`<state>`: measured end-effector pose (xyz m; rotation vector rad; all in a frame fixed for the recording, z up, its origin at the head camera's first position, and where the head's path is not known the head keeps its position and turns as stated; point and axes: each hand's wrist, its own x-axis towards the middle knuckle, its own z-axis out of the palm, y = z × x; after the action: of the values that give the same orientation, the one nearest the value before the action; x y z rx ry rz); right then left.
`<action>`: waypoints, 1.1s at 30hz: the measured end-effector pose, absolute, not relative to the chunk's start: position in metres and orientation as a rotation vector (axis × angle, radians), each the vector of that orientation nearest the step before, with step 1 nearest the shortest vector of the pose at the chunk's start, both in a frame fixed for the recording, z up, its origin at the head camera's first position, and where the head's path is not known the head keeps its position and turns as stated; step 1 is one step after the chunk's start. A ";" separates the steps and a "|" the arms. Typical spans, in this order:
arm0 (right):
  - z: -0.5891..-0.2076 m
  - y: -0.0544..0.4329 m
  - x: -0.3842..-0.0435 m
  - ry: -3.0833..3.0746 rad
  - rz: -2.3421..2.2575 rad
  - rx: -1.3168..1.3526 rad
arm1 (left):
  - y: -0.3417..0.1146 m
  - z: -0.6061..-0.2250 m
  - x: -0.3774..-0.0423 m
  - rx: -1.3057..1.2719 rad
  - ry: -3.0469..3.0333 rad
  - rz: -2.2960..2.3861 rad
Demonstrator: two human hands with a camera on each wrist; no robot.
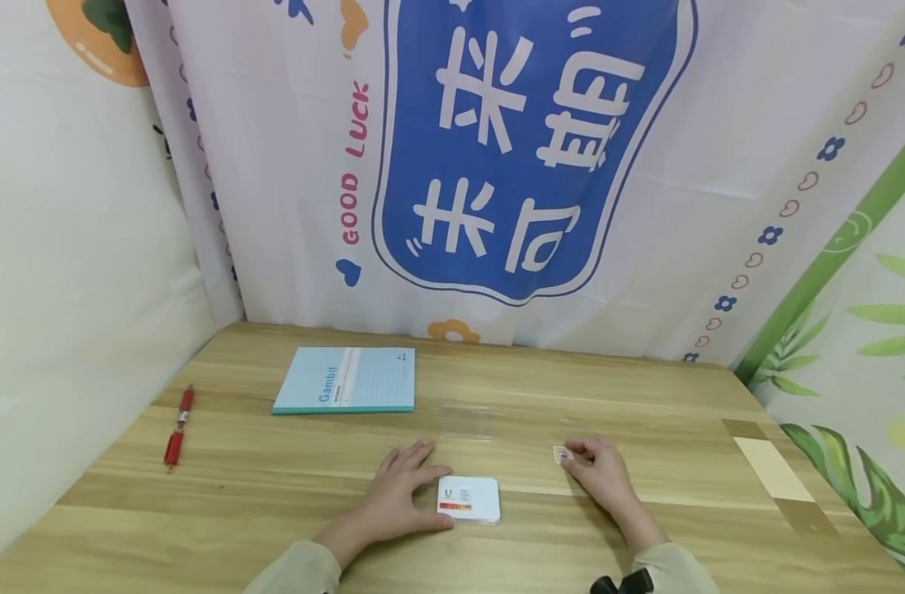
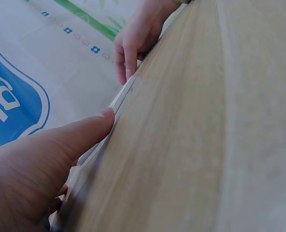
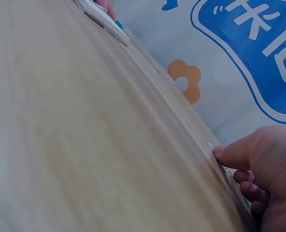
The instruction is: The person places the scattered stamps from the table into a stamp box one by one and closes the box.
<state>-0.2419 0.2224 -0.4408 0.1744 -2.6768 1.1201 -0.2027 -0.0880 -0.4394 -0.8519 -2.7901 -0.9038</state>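
A flat white rectangular case (image 1: pixel 480 497) with rounded corners and a red-and-yellow printed strip lies on the table, a clear edge showing along its near side. My left hand (image 1: pixel 400 499) grips its left end, thumb at the near edge and index finger at the far edge, the other fingers spread on the wood. In the left wrist view the thumb (image 2: pixel 92 129) lies against the side of the case. To the right, my right hand (image 1: pixel 603 474) pinches a small square printed card (image 1: pixel 559 454) at the tabletop between thumb and fingers.
A clear plastic piece (image 1: pixel 465 422) lies flat beyond the white case. Behind it, to the left, is a light-blue notebook (image 1: pixel 355 379). A red pen (image 1: pixel 178 429) lies near the table's left edge, and a strip of tape (image 1: pixel 775 469) at the right. Printed curtains (image 1: pixel 304 206) stand behind.
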 end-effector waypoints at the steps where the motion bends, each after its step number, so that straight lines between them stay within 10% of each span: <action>1: -0.441 0.222 -0.242 -2.673 1.118 0.181 | -0.088 -0.440 -0.203 -0.850 -2.790 -0.901; 33: -0.443 0.221 -0.242 -2.592 1.281 0.159 | -0.089 -0.441 -0.202 -0.854 -2.792 -0.907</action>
<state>-0.2418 0.2208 -0.4434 0.1588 -2.5918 1.2805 -0.2021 -0.0889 -0.4409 -0.8542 -2.7918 -0.9072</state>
